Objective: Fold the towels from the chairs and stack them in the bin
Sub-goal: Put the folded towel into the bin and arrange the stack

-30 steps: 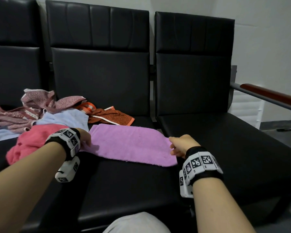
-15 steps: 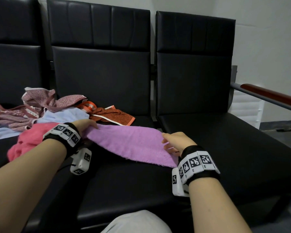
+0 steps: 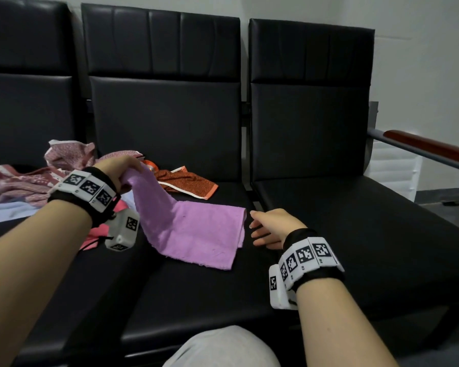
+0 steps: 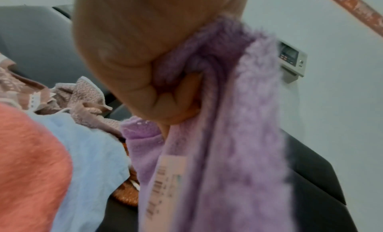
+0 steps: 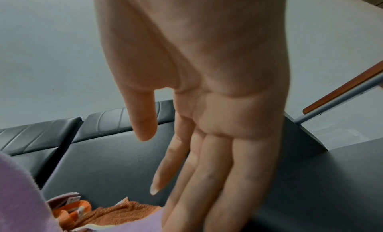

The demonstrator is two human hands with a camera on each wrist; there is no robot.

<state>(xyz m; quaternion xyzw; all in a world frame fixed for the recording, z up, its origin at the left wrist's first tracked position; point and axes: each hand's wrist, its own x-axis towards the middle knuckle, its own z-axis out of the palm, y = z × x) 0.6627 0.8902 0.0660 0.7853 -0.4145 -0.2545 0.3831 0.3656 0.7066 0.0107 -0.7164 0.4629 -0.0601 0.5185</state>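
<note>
wall panel (image 4: 291,61) beyond purple towel (image 4: 228,153)

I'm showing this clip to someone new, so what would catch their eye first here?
Likely the purple towel on the middle black seat, its left end lifted by the left hand gripping it. Then the right hand, open beside the towel's right edge, and the heap of unfolded towels at left.

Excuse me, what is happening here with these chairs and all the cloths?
A person is folding towels on black chairs. The left hand grips one end of the purple towel and lifts it; the other end lies on the seat. The right hand is open beside it, holding nothing. More unfolded towels lie heaped at the left. No bin is in view.
</note>
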